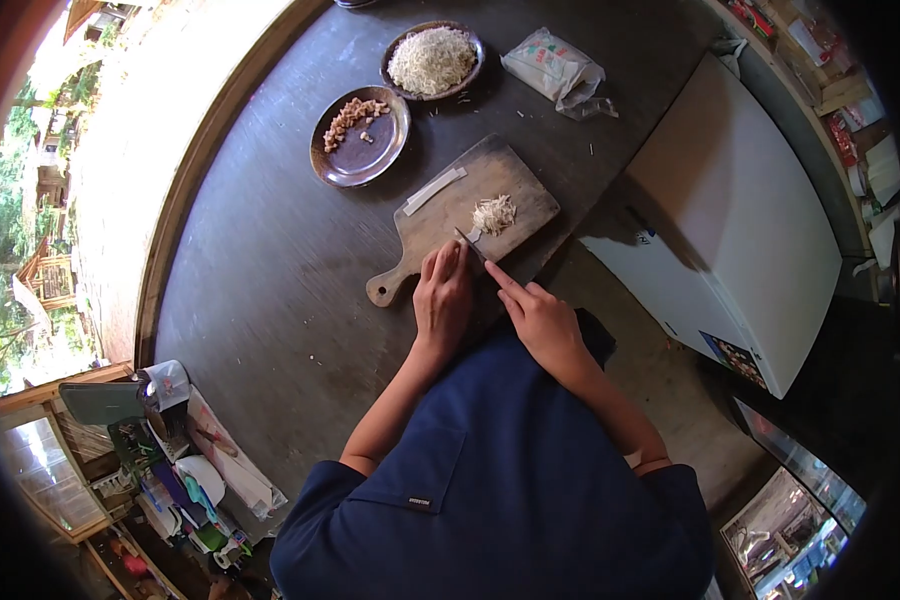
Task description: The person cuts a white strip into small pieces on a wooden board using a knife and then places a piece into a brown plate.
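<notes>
Dark tabletop (280,260) across the middle of the frame, with bright daylight and greenery (15,230) at the far left. Crowded shelves (845,90) at the upper right, a white chest appliance (720,200) below them, and a jumble of household goods (185,470) at the lower left. Navy shirt (540,480) across the bottom centre.

Just above the centre of the frame, a wooden cutting board (445,222) flat on the tabletop, set aslant, with its holed handle toward the lower left. On the board's right part, a small heap of pale shreds (494,214); along its upper left edge, a white strip (435,190), apart from the heap.

Near the centre, a knife (471,244) over the lower edge of the board, with a small white piece (474,235) just beside the blade. Right hand (538,318), right of centre, closed around the knife, index finger stretched along it. Left hand (443,300), at the centre, curled, fingertips gathered at the board's lower edge close to the blade; cannot tell whether anything is pinched beneath them.

At the upper centre, a brown plate (370,160) with diced brownish bits (350,120) mostly toward its upper side. Just beside it, farther up, a dark dish (477,82) heaped with white shreds (433,58). To the right of both, a crumpled plastic bag (553,68) on the tabletop.
</notes>
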Demonstrator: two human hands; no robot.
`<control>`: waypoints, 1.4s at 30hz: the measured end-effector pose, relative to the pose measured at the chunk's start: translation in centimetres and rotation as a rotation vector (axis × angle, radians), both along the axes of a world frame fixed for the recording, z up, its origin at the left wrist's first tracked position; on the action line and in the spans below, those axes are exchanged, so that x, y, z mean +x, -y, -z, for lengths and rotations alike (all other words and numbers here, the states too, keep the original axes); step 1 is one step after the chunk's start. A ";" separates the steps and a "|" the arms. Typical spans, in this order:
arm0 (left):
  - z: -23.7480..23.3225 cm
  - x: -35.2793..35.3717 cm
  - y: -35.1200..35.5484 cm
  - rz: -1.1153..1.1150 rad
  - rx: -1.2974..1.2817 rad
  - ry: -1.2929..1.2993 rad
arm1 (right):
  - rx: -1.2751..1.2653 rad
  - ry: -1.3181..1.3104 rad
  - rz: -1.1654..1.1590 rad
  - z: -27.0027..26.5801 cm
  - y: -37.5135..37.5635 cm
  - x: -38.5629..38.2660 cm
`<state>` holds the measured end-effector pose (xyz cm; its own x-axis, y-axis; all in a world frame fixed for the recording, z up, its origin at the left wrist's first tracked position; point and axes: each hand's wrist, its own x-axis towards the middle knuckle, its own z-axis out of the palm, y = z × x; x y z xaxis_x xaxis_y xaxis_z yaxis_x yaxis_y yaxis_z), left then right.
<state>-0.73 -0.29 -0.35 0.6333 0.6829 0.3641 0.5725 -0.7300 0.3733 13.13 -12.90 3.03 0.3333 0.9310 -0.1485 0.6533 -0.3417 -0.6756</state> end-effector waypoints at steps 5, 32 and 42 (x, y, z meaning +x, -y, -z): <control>0.1 0.0 0.0 0.029 0.043 -0.020 | 0.053 0.030 0.003 0.9 -0.6 -0.1; 0.2 -0.1 -0.1 0.023 0.012 0.003 | -0.009 0.054 -0.012 0.2 -0.3 -0.4; 0.1 -0.2 -0.2 0.020 0.018 0.017 | -0.028 0.044 -0.023 0.3 -0.2 -0.4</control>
